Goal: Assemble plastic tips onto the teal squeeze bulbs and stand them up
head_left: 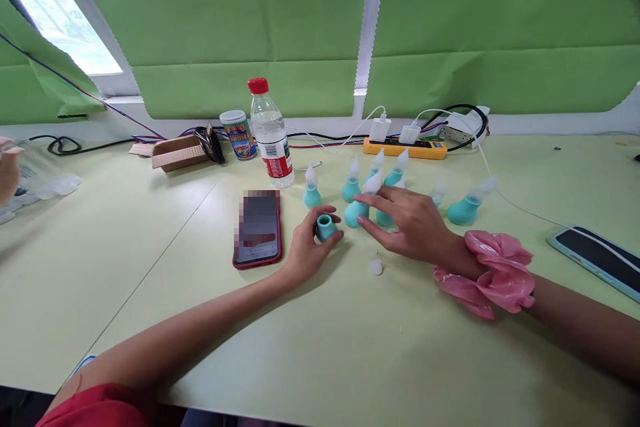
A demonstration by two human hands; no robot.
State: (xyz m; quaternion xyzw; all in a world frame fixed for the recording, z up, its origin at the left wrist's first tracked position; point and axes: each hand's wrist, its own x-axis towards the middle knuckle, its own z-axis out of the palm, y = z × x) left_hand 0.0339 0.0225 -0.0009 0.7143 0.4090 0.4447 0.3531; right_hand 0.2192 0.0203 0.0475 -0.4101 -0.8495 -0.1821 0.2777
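My left hand (304, 250) has its thumb and fingers closed round a teal rubber bulb (327, 229), whose open mouth faces up and carries no tip. My right hand (420, 223), with a pink scrunchie (500, 273) at the wrist, grips a teal bulb nasal aspirator (353, 215) with a frosted tip, resting at table level. Several more such aspirators stand around and behind that hand, partly hidden by it. One aspirator (312, 193) stands apart on the left, another (465, 209) leans to the right. A small translucent disc-like piece (375, 267) lies below my right hand.
A phone with a red case (258, 230) lies left of my left hand. Behind stand a water bottle (273, 140), a can (239, 135), an open cardboard box (181, 153) and a power strip (405, 148). Another phone (600, 257) lies right. Another person's hand (7, 170) shows far left.
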